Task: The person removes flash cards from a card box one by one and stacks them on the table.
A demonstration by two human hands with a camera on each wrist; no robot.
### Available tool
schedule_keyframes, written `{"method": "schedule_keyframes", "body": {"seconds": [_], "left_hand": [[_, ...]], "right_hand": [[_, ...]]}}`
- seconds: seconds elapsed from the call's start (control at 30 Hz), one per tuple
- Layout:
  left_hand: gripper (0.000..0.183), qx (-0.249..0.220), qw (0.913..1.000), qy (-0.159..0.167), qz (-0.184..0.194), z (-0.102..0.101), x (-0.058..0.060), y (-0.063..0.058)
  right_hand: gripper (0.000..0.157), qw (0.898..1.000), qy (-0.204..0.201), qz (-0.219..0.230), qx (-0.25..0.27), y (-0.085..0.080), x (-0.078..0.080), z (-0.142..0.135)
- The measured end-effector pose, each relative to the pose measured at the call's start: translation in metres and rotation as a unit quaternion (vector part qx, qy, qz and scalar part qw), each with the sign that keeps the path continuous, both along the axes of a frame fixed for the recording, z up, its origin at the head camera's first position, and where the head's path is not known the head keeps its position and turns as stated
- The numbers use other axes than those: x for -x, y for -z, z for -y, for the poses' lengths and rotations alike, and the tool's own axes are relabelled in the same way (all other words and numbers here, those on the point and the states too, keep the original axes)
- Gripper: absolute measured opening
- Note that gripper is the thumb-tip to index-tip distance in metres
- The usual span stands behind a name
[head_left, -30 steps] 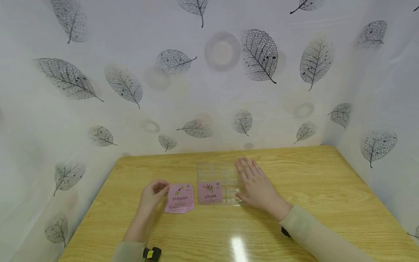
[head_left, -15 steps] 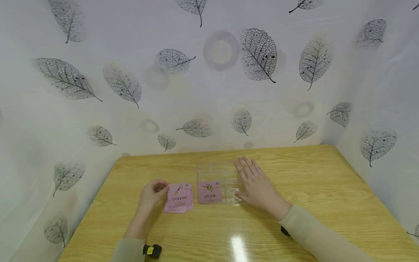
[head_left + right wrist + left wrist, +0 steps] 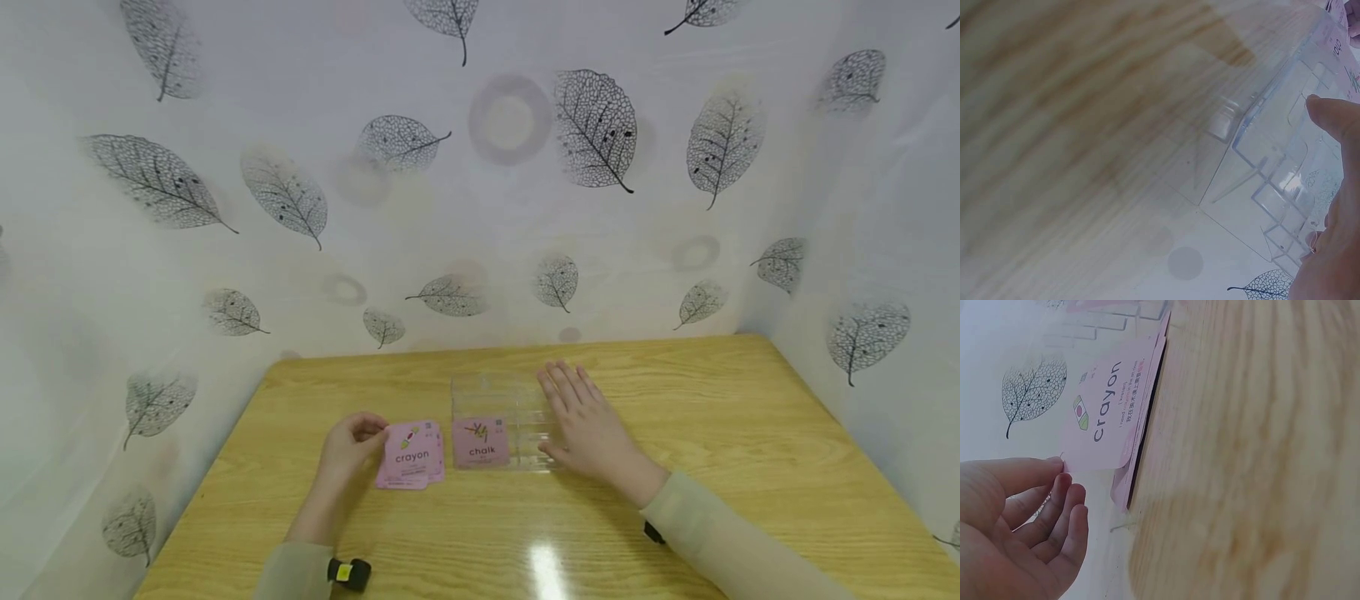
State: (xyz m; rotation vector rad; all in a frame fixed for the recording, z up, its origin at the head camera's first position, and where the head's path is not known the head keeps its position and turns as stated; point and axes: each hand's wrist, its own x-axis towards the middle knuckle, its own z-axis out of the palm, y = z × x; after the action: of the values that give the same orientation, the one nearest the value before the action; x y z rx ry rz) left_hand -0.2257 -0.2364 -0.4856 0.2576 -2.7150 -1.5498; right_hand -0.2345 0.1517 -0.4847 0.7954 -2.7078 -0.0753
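My left hand point(image 3: 352, 450) pinches the left edge of a pink "crayon" flashcard point(image 3: 1100, 415) between thumb and fingertips. Beneath that card lies a small stack of pink cards point(image 3: 405, 482) on the table, their edges showing on the right and below. Right beside the stack, a clear plastic box with compartments point(image 3: 483, 404) stands on the table, and a pink "chalk" card point(image 3: 482, 454) sits in its front left compartment. My right hand point(image 3: 592, 429) rests along the box's right side with fingers straight and thumb spread; the right wrist view shows the thumb over the clear dividers point(image 3: 1266, 181).
A light wood-grain table point(image 3: 720, 417) carries everything. Behind it and at both sides hangs a pale curtain point(image 3: 420, 208) printed with dark leaves. A black wrist camera strap point(image 3: 349, 574) is on the left wrist. Glare shines on the table front.
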Motion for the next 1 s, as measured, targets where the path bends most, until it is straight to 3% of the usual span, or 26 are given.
{"method": "schedule_keyframes", "body": {"seconds": [0.3, 0.53, 1.0], "left_hand": [[0.016, 0.014, 0.9999, 0.003, -0.007, 0.0026, 0.0021, -0.0018], [0.021, -0.018, 0.9995, -0.011, 0.024, 0.0010, 0.0006, -0.0017], [0.017, 0.018, 0.9998, -0.002, -0.008, -0.0012, -0.0005, -0.0062]], "right_hand": [[0.114, 1.000, 0.001, 0.001, 0.007, -0.0008, -0.0006, -0.0003], [0.114, 1.000, -0.006, -0.006, 0.015, 0.0006, 0.0000, -0.0001], [0.114, 1.000, -0.003, -0.001, 0.007, 0.0016, 0.0009, 0.0004]]}}
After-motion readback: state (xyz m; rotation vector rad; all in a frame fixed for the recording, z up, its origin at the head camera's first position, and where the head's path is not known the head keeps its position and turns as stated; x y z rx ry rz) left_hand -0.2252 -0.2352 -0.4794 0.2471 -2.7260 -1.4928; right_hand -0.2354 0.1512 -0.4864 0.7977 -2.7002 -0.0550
